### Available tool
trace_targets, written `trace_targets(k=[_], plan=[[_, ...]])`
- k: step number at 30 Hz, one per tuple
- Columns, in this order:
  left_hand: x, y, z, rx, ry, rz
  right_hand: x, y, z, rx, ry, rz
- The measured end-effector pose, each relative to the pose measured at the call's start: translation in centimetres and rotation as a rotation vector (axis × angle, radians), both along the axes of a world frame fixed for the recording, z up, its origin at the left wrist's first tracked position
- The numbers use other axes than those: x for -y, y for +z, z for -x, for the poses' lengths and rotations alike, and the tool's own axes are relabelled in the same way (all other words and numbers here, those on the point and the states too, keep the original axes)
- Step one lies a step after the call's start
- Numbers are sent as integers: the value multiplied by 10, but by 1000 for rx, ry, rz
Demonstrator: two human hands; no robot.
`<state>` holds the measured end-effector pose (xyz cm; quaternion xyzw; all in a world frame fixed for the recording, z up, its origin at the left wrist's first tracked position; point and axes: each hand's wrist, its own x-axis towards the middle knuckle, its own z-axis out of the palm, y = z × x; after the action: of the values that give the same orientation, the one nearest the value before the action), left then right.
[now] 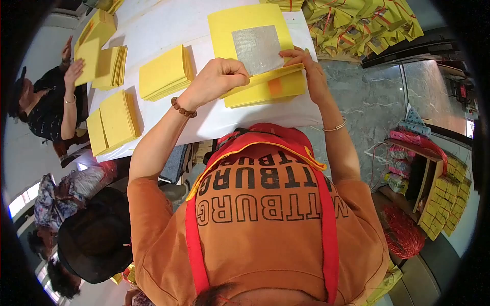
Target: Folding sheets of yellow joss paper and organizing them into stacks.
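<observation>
My left hand [219, 76] grips the near left edge of a large yellow paper sheet [240, 23] with a silver foil square [258, 48] in its middle. My right hand [303, 64] pinches the sheet's near right corner, fingers on the foil's edge. The sheet lies partly over a stack of yellow sheets [270, 91] with an orange patch, on a white table [168, 20]. Both forearms reach up from my orange shirt with red straps.
Several stacks of yellow paper [164, 74] lie on the table's left half. A person in dark clothes [48, 102] sits at the left handling a stack. Folded yellow pieces with red string [362, 23] pile at the upper right. A shelf with yellow packs [444, 199] stands at the right.
</observation>
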<state>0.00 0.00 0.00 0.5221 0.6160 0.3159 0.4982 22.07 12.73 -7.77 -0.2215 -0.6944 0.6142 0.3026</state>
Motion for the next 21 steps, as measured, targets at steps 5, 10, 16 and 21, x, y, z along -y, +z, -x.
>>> trace_targets(k=[5,10,16,21], plan=[[-4,5,2,9,-2,22,-6,-4,0,-2,18,-62],[-4,2,6,58,41,52,1,-5,-2,-24,-4,-103],[10,8,15,-54,2,-315,6,10,0,-12,-52,301],[14,-23,26,-647,-85,-606,0,6,2,35,-63,424]])
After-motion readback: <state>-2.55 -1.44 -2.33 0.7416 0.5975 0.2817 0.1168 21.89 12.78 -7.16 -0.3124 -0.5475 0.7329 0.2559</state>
